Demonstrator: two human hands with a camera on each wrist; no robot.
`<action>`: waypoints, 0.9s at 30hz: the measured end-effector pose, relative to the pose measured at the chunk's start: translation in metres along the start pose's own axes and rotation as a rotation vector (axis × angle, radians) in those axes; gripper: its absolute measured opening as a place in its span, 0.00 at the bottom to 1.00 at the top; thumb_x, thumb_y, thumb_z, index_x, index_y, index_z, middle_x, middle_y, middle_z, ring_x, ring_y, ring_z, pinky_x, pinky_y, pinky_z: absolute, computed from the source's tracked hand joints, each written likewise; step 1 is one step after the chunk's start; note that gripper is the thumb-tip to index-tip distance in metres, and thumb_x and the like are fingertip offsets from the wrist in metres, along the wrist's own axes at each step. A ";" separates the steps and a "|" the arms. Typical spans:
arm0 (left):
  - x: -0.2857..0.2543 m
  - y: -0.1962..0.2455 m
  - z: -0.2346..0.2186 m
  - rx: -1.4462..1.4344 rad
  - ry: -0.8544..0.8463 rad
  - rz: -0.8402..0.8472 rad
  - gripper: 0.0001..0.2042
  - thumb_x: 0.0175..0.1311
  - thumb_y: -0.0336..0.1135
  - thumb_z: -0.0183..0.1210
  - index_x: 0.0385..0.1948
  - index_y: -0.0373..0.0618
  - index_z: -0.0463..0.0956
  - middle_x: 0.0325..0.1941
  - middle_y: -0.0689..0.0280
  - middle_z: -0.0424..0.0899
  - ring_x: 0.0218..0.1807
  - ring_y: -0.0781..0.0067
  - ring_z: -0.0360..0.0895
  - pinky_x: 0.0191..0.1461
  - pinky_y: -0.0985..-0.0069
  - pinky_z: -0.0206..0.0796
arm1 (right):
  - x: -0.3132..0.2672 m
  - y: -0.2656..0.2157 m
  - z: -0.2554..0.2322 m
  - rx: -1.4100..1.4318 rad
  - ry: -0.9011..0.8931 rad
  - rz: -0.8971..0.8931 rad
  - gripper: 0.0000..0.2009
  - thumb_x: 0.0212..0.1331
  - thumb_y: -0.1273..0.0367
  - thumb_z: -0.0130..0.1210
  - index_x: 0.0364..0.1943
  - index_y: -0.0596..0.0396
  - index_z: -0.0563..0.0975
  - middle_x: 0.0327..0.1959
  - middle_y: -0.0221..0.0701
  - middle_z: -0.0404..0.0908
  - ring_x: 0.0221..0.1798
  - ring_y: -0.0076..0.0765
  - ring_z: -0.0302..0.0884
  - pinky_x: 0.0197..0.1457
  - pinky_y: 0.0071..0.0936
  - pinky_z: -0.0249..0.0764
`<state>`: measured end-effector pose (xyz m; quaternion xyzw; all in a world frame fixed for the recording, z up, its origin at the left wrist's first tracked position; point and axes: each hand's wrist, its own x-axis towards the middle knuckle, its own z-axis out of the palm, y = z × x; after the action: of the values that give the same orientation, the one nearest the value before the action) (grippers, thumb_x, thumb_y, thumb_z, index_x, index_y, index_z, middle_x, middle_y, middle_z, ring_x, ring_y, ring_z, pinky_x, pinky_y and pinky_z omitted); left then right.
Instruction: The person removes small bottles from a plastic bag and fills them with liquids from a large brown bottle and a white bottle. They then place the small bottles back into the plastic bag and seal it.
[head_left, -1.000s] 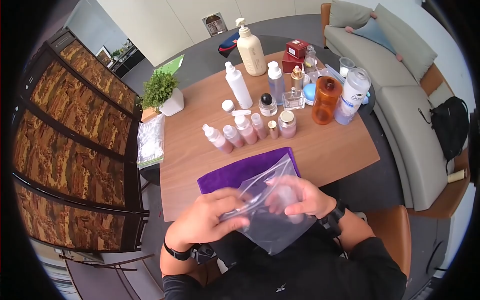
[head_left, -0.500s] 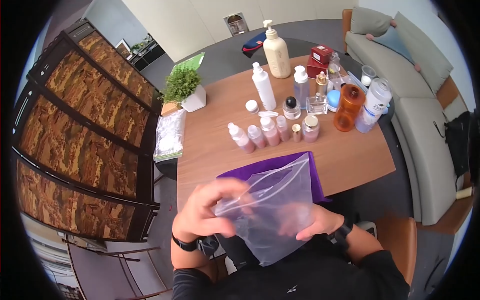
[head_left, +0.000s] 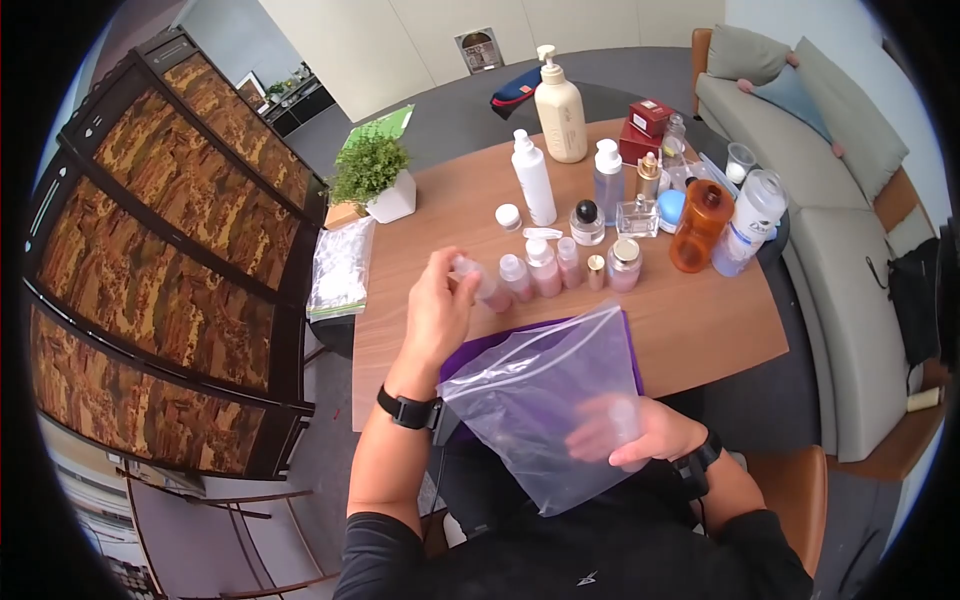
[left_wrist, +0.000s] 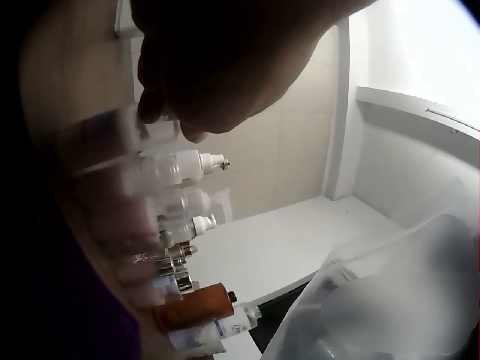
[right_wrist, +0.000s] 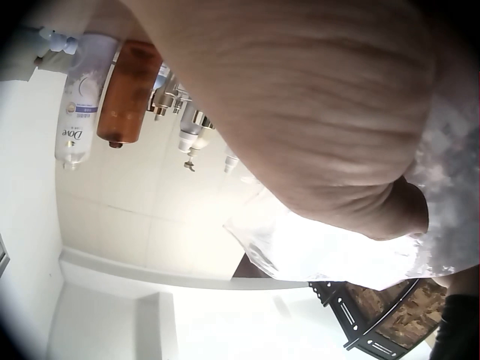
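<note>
At the left end of a row of small pink bottles, my left hand [head_left: 438,315] has its thumb and fingers round the capped top of a small pink pump bottle [head_left: 493,294]. The bottle stands on the table; in the left wrist view the fingertips sit right at its top. My right hand [head_left: 655,435] pinches a clear zip bag [head_left: 530,400] by its right side, with the fingers showing through the plastic. A small whitish translucent shape [head_left: 626,418] shows by those fingers; I cannot tell what it is. The bag hangs tilted over my lap, zip edge uppermost.
A purple cloth [head_left: 470,350] lies at the table's near edge, partly behind the bag. Beyond the pink row stand a white spray bottle [head_left: 534,180], a large cream pump bottle [head_left: 560,115], an orange bottle [head_left: 701,228] and a Dove bottle [head_left: 748,225]. A potted plant [head_left: 392,195] stands back left.
My left hand has let go of the bag's left edge and reached forward to the leftmost pink bottle. The right hand keeps the bag, which now hangs flatter from it.
</note>
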<state>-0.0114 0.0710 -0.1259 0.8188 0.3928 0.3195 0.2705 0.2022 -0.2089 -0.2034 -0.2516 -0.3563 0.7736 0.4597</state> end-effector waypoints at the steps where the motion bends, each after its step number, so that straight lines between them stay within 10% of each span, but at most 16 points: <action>1: -0.004 0.004 -0.004 -0.004 -0.011 0.000 0.16 0.73 0.31 0.68 0.57 0.37 0.76 0.38 0.55 0.89 0.34 0.67 0.87 0.40 0.68 0.78 | 0.000 -0.001 0.000 -0.006 -0.010 0.010 0.41 0.66 0.76 0.68 0.82 0.57 0.59 0.74 0.51 0.76 0.75 0.52 0.78 0.77 0.49 0.75; 3: -0.016 0.013 -0.019 0.024 0.097 -0.131 0.15 0.76 0.29 0.65 0.58 0.36 0.74 0.41 0.54 0.90 0.37 0.69 0.88 0.41 0.70 0.79 | 0.001 -0.003 0.000 -0.017 -0.014 0.016 0.41 0.67 0.75 0.68 0.82 0.57 0.58 0.74 0.51 0.76 0.75 0.52 0.78 0.77 0.49 0.75; 10: -0.061 0.053 -0.090 -0.581 0.284 0.227 0.09 0.86 0.29 0.49 0.61 0.40 0.68 0.58 0.48 0.86 0.30 0.81 0.76 0.34 0.83 0.70 | 0.010 0.000 -0.001 -0.018 -0.075 0.095 0.43 0.67 0.74 0.69 0.83 0.57 0.57 0.75 0.50 0.75 0.76 0.51 0.78 0.78 0.47 0.74; 14: -0.080 0.084 -0.096 -0.647 -0.050 0.061 0.16 0.80 0.38 0.61 0.58 0.41 0.70 0.55 0.47 0.87 0.29 0.81 0.77 0.34 0.84 0.72 | 0.016 -0.003 0.005 -0.030 -0.094 0.113 0.44 0.67 0.74 0.69 0.84 0.57 0.56 0.75 0.50 0.75 0.77 0.50 0.76 0.78 0.47 0.73; 19: -0.077 0.078 -0.080 -0.750 -0.616 -0.045 0.12 0.80 0.26 0.60 0.58 0.40 0.70 0.63 0.50 0.87 0.54 0.72 0.87 0.55 0.72 0.80 | 0.016 0.004 0.008 0.006 -0.111 0.124 0.45 0.67 0.74 0.69 0.85 0.57 0.54 0.77 0.47 0.74 0.80 0.49 0.73 0.78 0.47 0.73; 27: -0.057 0.077 -0.063 -0.465 -1.193 -0.061 0.13 0.84 0.27 0.55 0.62 0.40 0.67 0.68 0.47 0.84 0.51 0.65 0.91 0.52 0.71 0.85 | 0.023 0.018 -0.001 -0.071 -0.176 0.087 0.42 0.64 0.67 0.75 0.80 0.59 0.65 0.68 0.36 0.82 0.66 0.31 0.80 0.72 0.35 0.76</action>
<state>-0.0490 -0.0056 -0.0489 0.7643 0.1185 -0.1220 0.6220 0.1823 -0.1940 -0.2194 -0.2143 -0.4113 0.7987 0.3834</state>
